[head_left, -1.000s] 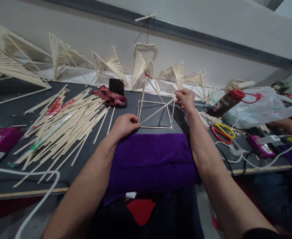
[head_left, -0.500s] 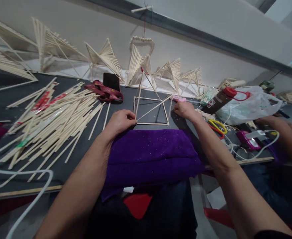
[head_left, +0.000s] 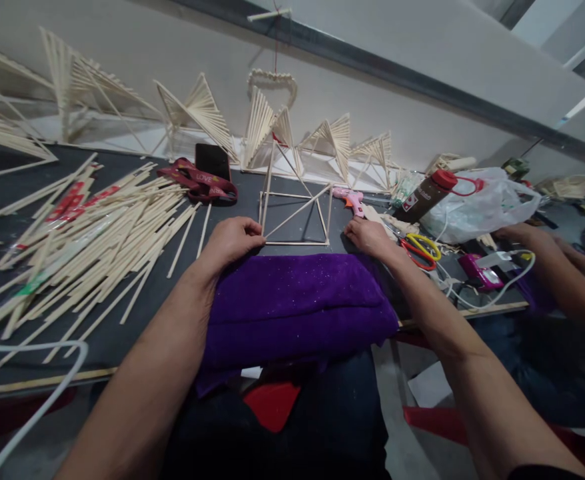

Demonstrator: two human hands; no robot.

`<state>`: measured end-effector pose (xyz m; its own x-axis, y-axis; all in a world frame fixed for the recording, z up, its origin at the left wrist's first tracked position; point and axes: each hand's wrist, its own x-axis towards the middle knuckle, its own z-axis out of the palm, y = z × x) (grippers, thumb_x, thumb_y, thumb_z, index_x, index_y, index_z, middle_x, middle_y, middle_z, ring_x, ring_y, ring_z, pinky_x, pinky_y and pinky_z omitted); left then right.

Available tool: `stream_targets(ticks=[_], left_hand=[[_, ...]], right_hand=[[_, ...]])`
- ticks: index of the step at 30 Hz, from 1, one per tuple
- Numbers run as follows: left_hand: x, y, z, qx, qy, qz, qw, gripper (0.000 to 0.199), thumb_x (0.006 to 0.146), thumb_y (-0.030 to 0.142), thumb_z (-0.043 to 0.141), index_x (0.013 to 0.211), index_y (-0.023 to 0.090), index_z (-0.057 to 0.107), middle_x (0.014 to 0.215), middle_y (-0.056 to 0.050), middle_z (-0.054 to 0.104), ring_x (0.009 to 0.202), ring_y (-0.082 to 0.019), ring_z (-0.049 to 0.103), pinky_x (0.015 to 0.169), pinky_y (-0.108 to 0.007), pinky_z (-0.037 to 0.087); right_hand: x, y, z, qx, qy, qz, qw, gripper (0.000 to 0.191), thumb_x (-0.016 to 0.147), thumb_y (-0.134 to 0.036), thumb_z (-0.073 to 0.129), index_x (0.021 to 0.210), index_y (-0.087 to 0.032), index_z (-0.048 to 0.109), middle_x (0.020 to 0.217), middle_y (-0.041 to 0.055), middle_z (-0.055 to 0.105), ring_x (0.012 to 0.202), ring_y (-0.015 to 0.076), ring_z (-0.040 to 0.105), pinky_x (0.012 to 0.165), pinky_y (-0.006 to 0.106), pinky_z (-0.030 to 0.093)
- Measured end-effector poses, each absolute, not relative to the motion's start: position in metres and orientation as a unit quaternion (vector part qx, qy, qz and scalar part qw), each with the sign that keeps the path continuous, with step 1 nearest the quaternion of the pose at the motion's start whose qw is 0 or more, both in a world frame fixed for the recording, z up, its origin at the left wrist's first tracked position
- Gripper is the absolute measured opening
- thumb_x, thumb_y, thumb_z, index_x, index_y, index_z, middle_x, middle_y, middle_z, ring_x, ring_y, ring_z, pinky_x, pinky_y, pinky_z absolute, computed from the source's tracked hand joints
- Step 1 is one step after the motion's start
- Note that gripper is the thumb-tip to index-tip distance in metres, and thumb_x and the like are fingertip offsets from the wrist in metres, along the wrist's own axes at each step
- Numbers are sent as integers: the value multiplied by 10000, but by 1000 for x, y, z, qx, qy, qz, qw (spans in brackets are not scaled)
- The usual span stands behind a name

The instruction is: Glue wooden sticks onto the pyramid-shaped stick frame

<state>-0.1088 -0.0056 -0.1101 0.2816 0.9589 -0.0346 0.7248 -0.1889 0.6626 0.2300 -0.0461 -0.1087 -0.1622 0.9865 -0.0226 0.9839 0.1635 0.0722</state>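
Note:
In front of me on the dark table stands a frame of thin wooden sticks point(head_left: 297, 243), with a square base and slanting sticks rising from it. My left hand point(head_left: 235, 241) pinches its near left corner between thumb and fingers. To the right of the frame, my right hand point(head_left: 368, 236) rests low over the table, its fingers curled together; whatever may be in them is hidden. Just beyond that hand lies a pink glue gun point(head_left: 351, 199), apart from the fingers. A folded purple cloth point(head_left: 297, 293) lies along the near table edge, between my forearms.
Loose wooden sticks point(head_left: 102, 247) are heaped at left. A phone point(head_left: 212, 160) and red lanyard point(head_left: 200, 181) lie behind. Finished stick models point(head_left: 335, 143) line the wall. At right are scissors point(head_left: 420, 252), a bottle point(head_left: 425, 195), a plastic bag point(head_left: 477, 207) and another person's arm point(head_left: 562, 270).
My right hand has come away from the glue gun toward me, leaving the gun in plain sight. My left hand stays at the frame's corner. The whole view has shifted slightly.

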Motion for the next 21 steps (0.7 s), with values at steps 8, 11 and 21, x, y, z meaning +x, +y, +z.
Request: stream_targets(ticks=[8, 11, 21], left_hand=[[-109, -4, -111, 748, 569, 197, 279, 225, 669, 325, 687, 847, 197, 738, 776, -53, 729, 697, -207, 651, 657, -310, 459], [-108, -6, -109, 746, 571, 201, 279, 222, 670, 312, 687, 849, 191, 741, 800, -64, 733, 719, -211, 656, 673, -317, 465], [-108, -7, -110, 741, 566, 203, 298, 212, 674, 299, 686, 849, 188, 730, 784, -70, 722, 686, -197, 638, 630, -310, 447]], right_hand=[[247, -51, -95, 721, 692, 31, -21, 271, 871, -242, 433, 1010, -179, 657, 984, 80, 722, 858, 207, 649, 675, 268, 394], [247, -51, -95, 726, 687, 22, -33, 242, 816, -231, 490, 963, -176, 673, 920, 69, 729, 832, 201, 652, 676, 261, 400], [235, -59, -106, 687, 726, 16, 27, 284, 866, -239, 474, 971, -180, 732, 1025, 122, 723, 913, 243, 668, 743, 295, 428]])
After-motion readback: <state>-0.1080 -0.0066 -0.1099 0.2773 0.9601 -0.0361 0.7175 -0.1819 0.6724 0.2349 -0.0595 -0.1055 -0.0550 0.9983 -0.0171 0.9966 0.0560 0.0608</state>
